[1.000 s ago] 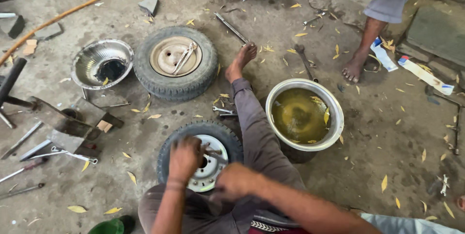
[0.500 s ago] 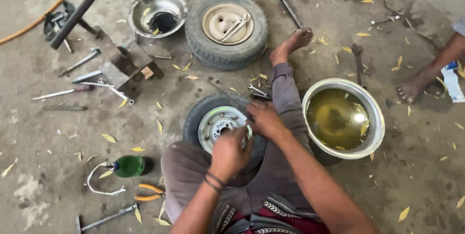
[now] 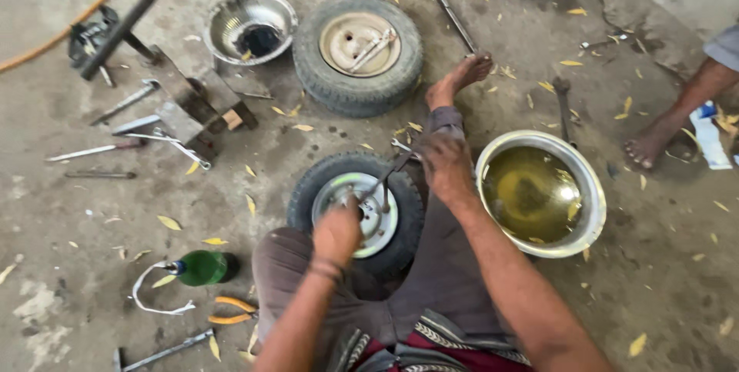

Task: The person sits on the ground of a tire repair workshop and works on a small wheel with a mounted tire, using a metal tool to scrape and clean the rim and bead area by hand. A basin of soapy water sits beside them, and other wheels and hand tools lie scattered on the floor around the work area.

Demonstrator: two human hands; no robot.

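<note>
My left hand (image 3: 336,233) is closed on the near end of a wrench (image 3: 382,181), right over the metal middle of the small wheel (image 3: 356,210). My right hand (image 3: 446,165) grips the far end of the same wrench, so I can push with both arms at once. The small wheel lies flat on the floor (image 3: 92,218), tucked against my bent legs so it cannot slide.

Just to the right of the small wheel sits a metal bowl (image 3: 589,210) of yellow-brown liquid, close enough to reach. Past the small wheel lies a bigger wheel (image 3: 358,52), also flat. To the left of the small wheel are a green bottle (image 3: 202,268) and orange pliers (image 3: 231,310), near my knee.
</note>
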